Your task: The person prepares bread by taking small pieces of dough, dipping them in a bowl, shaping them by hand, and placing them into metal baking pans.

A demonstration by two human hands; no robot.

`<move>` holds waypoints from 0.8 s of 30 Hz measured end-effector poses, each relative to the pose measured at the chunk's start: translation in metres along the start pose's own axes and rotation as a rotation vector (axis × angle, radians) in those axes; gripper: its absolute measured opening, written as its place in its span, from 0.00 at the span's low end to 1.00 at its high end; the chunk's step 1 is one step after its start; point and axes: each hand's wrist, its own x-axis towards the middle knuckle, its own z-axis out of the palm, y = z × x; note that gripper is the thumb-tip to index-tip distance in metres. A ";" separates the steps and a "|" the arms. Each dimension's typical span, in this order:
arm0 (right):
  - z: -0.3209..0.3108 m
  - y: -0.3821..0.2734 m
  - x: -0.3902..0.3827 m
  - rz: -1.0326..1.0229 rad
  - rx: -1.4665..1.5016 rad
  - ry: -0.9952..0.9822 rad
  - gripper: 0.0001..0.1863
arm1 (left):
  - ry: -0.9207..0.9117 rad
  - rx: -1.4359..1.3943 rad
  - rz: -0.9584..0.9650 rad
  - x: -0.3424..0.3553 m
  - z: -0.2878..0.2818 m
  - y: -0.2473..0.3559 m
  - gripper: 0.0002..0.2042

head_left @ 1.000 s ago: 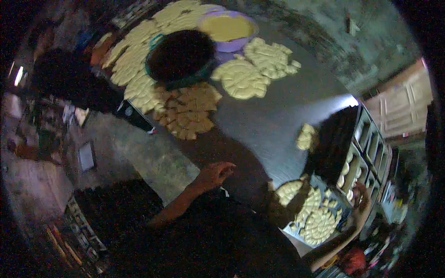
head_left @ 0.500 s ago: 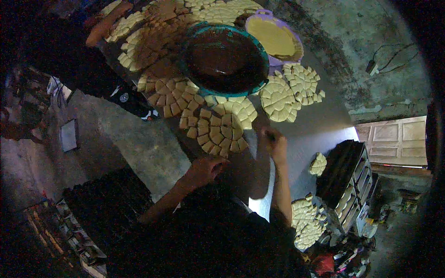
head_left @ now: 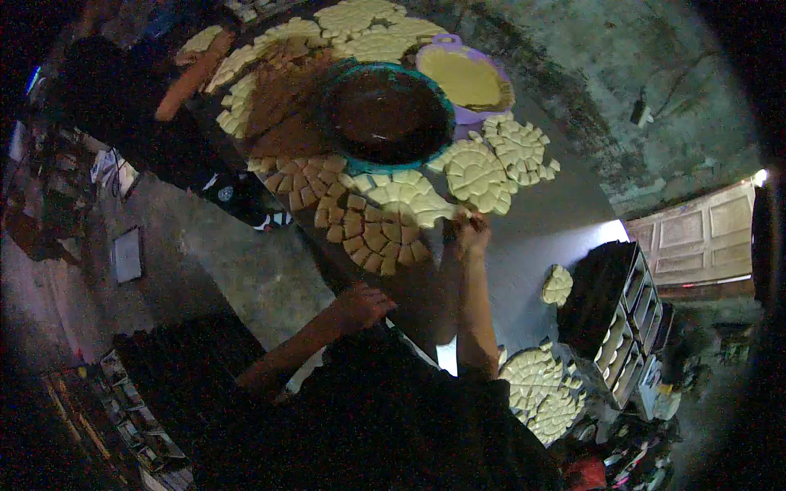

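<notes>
My right hand [head_left: 469, 232] reaches over the table with its fingers pinched together, at the right end of a cluster of pale dough pieces [head_left: 401, 193]. What lies between those fingertips, if anything, is too small and dark to make out. Lower down, at the near table edge, my left hand [head_left: 366, 306] is held with curled fingers, and its grip is hidden in shadow. Between the hands and the basins lies a patch of brown dough pieces [head_left: 372, 237], fitted closely together. A second pale cluster [head_left: 477, 176] sits just beyond my right hand.
A teal-rimmed basin of dark liquid [head_left: 389, 114] and a purple basin of yellowish batter [head_left: 463, 78] stand farther back. Another person's forearm [head_left: 192, 78] reaches in at far left. A dark-topped rack [head_left: 626, 327] stands right, near more pale pieces [head_left: 540, 389].
My right hand has moved away from me and slightly left, up to the pale dough pieces. My left hand has shifted slightly left and down. The view has tilted a little.
</notes>
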 end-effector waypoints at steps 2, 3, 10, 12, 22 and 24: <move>-0.027 -0.028 -0.027 0.128 0.011 0.171 0.11 | 0.032 0.003 0.054 0.008 0.003 0.014 0.15; -0.047 -0.046 -0.044 0.229 -0.002 0.258 0.12 | 0.074 0.034 0.092 0.016 -0.006 0.026 0.14; -0.149 -0.165 -0.145 -0.267 -0.275 -0.124 0.17 | 0.388 -0.670 -0.178 0.113 0.009 0.132 0.15; -0.142 -0.219 -0.176 -0.263 -0.205 -0.135 0.19 | 0.385 -0.804 -0.193 0.139 -0.003 0.175 0.16; -0.142 -0.283 -0.209 -0.219 -0.014 -0.037 0.11 | 0.704 -0.867 -0.003 0.150 -0.050 0.258 0.19; -0.124 -0.276 -0.212 -0.090 0.096 -0.152 0.15 | 0.831 -0.456 0.313 0.153 -0.068 0.235 0.22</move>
